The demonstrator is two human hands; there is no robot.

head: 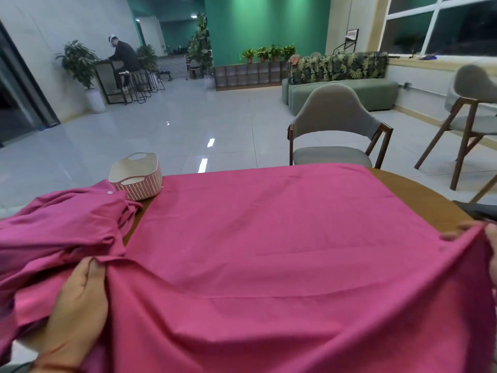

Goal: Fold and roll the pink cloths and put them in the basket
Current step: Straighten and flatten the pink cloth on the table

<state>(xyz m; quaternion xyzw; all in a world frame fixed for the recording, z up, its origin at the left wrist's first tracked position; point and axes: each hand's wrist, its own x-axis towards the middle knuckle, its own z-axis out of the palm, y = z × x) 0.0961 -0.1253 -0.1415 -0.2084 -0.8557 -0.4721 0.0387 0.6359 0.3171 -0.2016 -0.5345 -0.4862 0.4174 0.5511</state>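
Wooden table, spread pink cloth, heaped cloths beside basket, grey chair beyond

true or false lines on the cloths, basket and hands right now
1. The large pink cloth lies spread over the table. True.
2. The basket stands at the table's far right. False: far left corner.
3. The left hand and the right hand each grip that cloth's near edge. True.
4. The pile of pink cloths lies inside the basket. False: it lies on the table beside it.
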